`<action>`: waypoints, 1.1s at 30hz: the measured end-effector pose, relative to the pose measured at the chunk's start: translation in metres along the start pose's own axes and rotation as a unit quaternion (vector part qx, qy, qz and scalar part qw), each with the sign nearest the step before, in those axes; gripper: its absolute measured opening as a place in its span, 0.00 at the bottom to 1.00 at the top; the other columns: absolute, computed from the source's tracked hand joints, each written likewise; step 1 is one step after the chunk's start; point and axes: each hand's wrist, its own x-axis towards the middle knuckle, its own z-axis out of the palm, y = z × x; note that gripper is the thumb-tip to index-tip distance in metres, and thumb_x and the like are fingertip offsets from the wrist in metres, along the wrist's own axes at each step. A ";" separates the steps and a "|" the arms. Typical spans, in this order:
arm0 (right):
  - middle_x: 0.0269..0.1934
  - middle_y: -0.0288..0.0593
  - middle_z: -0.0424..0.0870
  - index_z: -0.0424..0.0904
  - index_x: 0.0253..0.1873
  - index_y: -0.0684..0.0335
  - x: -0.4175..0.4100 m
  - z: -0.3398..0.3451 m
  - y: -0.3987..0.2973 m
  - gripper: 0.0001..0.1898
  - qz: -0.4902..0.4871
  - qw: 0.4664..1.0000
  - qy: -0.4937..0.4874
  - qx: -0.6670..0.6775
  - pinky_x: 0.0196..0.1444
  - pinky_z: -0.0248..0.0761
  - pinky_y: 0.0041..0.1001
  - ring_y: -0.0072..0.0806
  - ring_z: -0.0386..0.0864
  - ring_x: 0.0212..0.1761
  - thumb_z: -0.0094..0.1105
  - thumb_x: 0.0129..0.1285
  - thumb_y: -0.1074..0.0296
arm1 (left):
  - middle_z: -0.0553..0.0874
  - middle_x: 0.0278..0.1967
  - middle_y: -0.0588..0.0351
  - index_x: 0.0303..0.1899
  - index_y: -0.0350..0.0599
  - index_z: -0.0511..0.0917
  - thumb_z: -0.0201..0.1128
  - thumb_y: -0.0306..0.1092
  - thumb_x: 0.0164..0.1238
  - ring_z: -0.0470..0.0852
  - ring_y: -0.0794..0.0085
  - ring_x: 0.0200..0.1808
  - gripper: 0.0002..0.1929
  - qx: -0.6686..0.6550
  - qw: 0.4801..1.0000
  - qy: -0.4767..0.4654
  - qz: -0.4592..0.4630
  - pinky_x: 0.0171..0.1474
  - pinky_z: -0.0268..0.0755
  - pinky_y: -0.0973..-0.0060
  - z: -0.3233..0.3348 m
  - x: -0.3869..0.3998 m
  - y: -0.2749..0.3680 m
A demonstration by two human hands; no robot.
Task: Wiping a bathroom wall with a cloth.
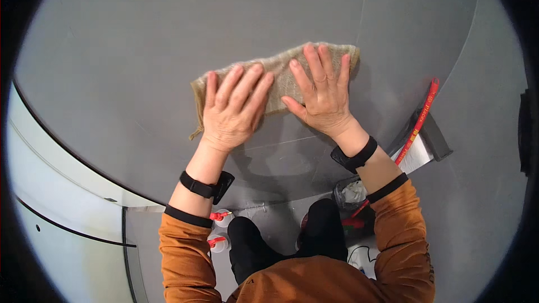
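A folded beige-brown cloth (280,80) lies on the grey floor (210,17) in front of my knees. My left hand (236,107) rests flat on its left part, palm down, fingers slightly spread, thumb hidden. On the right part of the cloth my right hand (322,90) presses flat, with its fingers and thumb spread apart. Neither hand has its fingers curled around the cloth. The cloth's left edge hangs out past my left hand in a loose corner, and its right end sticks out beyond my right fingers.
White bottles with red trigger heads (219,216) stand by my left knee. Near my right knee is a container lined with a dark bag (353,191). A red printed handle (417,128) slants across a grey and silver object (421,151). White panels (63,168) border the floor at left.
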 end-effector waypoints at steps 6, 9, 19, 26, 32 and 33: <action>0.72 0.50 0.60 0.66 0.68 0.53 0.024 0.003 -0.002 0.31 0.008 1.000 0.016 0.007 0.75 0.29 0.56 0.45 0.49 0.78 0.49 0.67 0.42 | 0.71 0.66 0.68 0.64 0.63 0.72 0.59 0.43 0.67 0.63 0.67 0.70 0.23 0.025 0.998 -0.004 -0.062 0.76 0.39 0.55 -0.006 0.011 -0.018; 0.73 0.50 0.58 0.65 0.69 0.53 0.020 0.009 -0.010 0.30 0.008 0.999 0.033 -0.009 0.75 0.28 0.57 0.46 0.49 0.78 0.48 0.68 0.43 | 0.68 0.68 0.69 0.66 0.65 0.71 0.56 0.45 0.69 0.60 0.66 0.72 0.23 0.064 0.994 -0.028 -0.087 0.76 0.35 0.53 -0.004 0.000 -0.012; 0.74 0.50 0.57 0.63 0.70 0.53 0.002 0.004 -0.022 0.31 -0.009 1.000 -0.010 0.007 0.74 0.31 0.60 0.47 0.49 0.78 0.52 0.66 0.47 | 0.69 0.68 0.62 0.66 0.58 0.71 0.58 0.45 0.69 0.59 0.61 0.73 0.24 0.029 0.998 -0.034 -0.048 0.76 0.34 0.51 -0.008 -0.028 -0.004; 0.73 0.47 0.60 0.66 0.69 0.53 0.034 0.003 -0.024 0.30 0.021 1.000 -0.005 0.019 0.74 0.32 0.57 0.45 0.52 0.77 0.54 0.64 0.50 | 0.71 0.67 0.67 0.65 0.61 0.72 0.56 0.47 0.69 0.63 0.64 0.71 0.24 0.039 0.993 -0.019 -0.108 0.76 0.35 0.51 -0.012 -0.006 -0.027; 0.73 0.45 0.59 0.65 0.70 0.50 0.008 0.021 -0.039 0.30 -0.022 1.000 -0.003 -0.004 0.75 0.31 0.57 0.44 0.51 0.77 0.51 0.65 0.47 | 0.70 0.67 0.65 0.64 0.61 0.73 0.52 0.48 0.71 0.62 0.60 0.72 0.22 0.049 0.994 -0.009 -0.098 0.76 0.35 0.48 -0.002 -0.049 -0.019; 0.73 0.45 0.59 0.65 0.70 0.50 0.001 0.023 -0.042 0.30 -0.024 1.000 -0.004 -0.005 0.75 0.31 0.57 0.44 0.51 0.77 0.51 0.65 0.47 | 0.70 0.68 0.65 0.64 0.61 0.73 0.52 0.48 0.71 0.61 0.59 0.72 0.22 0.048 0.995 -0.014 -0.091 0.75 0.35 0.47 -0.001 -0.060 -0.018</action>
